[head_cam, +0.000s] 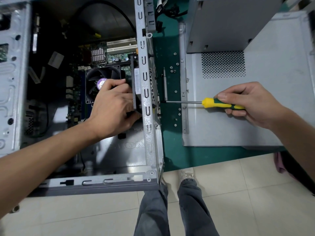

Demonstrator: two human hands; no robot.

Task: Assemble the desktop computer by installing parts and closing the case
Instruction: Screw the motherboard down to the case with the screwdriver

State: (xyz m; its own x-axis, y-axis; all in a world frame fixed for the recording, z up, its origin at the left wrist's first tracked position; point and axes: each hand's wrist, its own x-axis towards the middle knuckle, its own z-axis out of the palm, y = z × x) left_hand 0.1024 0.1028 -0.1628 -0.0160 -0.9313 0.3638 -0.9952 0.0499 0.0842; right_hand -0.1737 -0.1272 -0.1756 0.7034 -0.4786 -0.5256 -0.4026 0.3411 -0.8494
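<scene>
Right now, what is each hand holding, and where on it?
Right hand grips the screwdriver by its green-and-yellow handle. Left hand holds a black part inside the case, by its inner side.

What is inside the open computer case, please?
Inside the computer case sit a motherboard, a black fan and a black cable. The left hand holds a dark part against the wall, covering whatever lies beneath.

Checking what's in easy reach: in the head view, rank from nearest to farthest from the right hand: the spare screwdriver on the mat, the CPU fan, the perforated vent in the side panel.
From the right hand:
1. Perforated vent, just above it.
2. Spare screwdriver, left on the mat.
3. CPU fan, farthest left, inside the case.
</scene>
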